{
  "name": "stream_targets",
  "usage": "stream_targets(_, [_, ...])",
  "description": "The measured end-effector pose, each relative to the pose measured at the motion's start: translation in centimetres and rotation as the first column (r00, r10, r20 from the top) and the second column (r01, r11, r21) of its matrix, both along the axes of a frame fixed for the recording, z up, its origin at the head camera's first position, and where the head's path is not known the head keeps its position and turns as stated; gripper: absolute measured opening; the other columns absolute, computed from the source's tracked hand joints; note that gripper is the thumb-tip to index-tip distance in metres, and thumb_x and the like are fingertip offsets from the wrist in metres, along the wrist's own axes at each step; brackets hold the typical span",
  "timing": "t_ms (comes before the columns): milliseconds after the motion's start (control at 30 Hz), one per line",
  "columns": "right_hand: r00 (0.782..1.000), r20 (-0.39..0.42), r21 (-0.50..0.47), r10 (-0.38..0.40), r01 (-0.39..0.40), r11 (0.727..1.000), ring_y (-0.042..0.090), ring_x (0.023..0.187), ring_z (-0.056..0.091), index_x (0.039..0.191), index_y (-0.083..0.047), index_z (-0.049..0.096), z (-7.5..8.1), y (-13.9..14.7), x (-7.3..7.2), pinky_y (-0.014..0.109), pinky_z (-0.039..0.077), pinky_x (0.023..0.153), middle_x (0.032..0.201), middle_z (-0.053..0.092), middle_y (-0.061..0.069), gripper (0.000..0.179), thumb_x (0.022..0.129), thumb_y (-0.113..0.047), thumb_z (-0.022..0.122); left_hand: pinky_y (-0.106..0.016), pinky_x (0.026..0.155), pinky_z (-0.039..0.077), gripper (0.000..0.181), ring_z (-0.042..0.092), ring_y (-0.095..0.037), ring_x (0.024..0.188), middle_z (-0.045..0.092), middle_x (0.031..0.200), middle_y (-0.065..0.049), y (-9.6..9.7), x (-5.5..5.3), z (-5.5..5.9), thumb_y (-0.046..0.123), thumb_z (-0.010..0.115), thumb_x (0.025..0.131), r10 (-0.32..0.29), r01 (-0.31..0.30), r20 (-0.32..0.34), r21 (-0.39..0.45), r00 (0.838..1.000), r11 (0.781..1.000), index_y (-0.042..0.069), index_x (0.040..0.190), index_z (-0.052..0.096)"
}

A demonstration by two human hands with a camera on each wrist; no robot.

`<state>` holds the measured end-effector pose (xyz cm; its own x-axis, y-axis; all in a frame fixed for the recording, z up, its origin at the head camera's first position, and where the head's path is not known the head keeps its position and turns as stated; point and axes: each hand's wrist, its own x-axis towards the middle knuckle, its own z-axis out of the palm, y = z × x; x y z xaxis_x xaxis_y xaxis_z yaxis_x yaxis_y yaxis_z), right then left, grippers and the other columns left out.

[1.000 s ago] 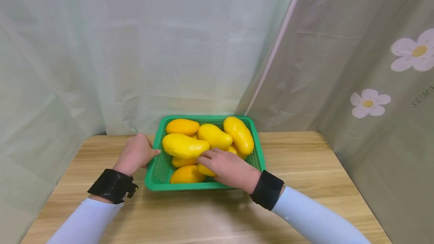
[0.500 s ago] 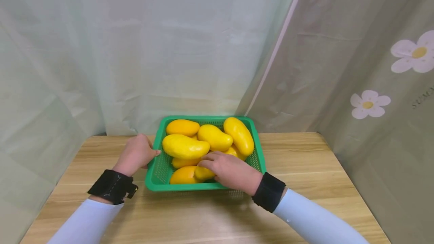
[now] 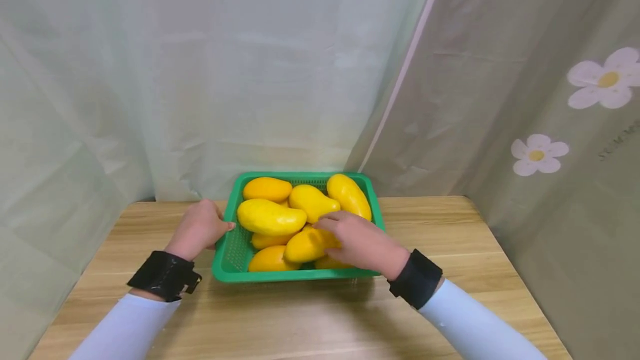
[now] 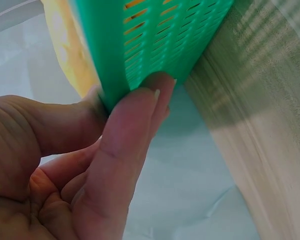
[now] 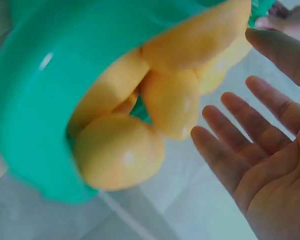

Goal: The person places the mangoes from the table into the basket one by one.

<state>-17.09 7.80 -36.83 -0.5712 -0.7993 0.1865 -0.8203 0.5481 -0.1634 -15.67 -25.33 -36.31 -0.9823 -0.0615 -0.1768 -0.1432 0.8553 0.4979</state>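
A green plastic basket (image 3: 250,277) holds several yellow mangoes. My left hand (image 3: 200,228) pinches its left rim, and in the left wrist view the thumb and fingertips close on the green rim (image 4: 102,65) from both sides. Over the basket's front right part is my right hand (image 3: 365,242), its fingers spread and loose with nothing between them in the right wrist view. Nearest to it lies a yellow mango (image 3: 304,246), resting on top of others near the front. Another long mango (image 3: 270,217) lies on the left, and one (image 3: 349,194) leans at the back right, partly behind the hand.
The basket stands on a wood-grain table (image 3: 430,293), near its back edge. A pale curtain (image 3: 275,71) hangs right behind, and a flower-printed curtain (image 3: 500,99) borders the right side.
My right hand has let go of the front mango and moved right, so more of that mango shows, tilted on the others. The left hand stays on the rim.
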Motion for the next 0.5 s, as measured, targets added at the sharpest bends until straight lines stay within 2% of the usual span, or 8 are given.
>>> stream_targets(133, [0.992, 0.031, -0.080, -0.125, 0.127, 0.989, 0.013, 0.107, 0.049, 0.123, -0.011, 0.056, 0.3, 1.5, -0.5, 0.024, 0.040, 0.089, 0.118, 0.056, -0.001, 0.050, 0.079, -0.026, 0.073, -0.028, 0.048, 0.047, 0.025, 0.056, -0.015, 0.050, 0.054, 0.063, -0.005, -0.3, -0.1, -0.3, 0.023, 0.066, 0.085, -0.009, 0.009, -0.024, -0.010, 1.000, 1.000, 0.001, 0.075, 0.063])
stream_targets(300, [0.953, 0.008, -0.200, -0.303, 0.299, 0.933, 0.019, 0.104, 0.053, 0.119, -0.008, 0.058, 0.4, 3.6, -1.2, 0.031, 0.044, 0.087, 0.116, 0.057, 0.005, 0.045, 0.079, -0.023, 0.072, -0.028, 0.046, 0.040, 0.026, 0.048, -0.015, 0.050, 0.048, 0.057, -0.001, -0.6, -0.2, -0.7, 0.028, 0.066, 0.085, -0.044, 0.039, -0.098, -0.050, 0.994, 0.998, 0.005, 0.071, 0.064])
stream_targets(433, [0.921, -0.036, -0.266, -0.387, 0.364, 0.892, 0.026, 0.104, 0.054, 0.116, -0.005, 0.059, 0.6, 5.0, -1.5, 0.038, 0.044, 0.088, 0.117, 0.057, 0.010, 0.038, 0.083, -0.022, 0.068, -0.029, 0.047, 0.036, 0.032, 0.045, -0.018, 0.054, 0.048, 0.062, -0.003, -1.1, 0.1, -0.8, 0.033, 0.061, 0.089, -0.026, 0.021, -0.109, -0.049, 0.994, 0.999, 0.002, 0.081, 0.066])
stream_targets(500, [0.906, -0.048, -0.295, -0.421, 0.390, 0.873, 0.029, 0.107, 0.053, 0.116, -0.004, 0.059, 0.6, 5.6, -1.6, 0.041, 0.042, 0.091, 0.118, 0.057, 0.012, 0.036, 0.085, -0.022, 0.066, -0.032, 0.051, 0.041, 0.042, 0.051, -0.022, 0.061, 0.057, 0.073, -0.013, -1.4, 0.4, -0.7, 0.038, 0.057, 0.091, -0.007, 0.000, -0.122, -0.060, 0.992, 0.998, -0.003, 0.093, 0.065])
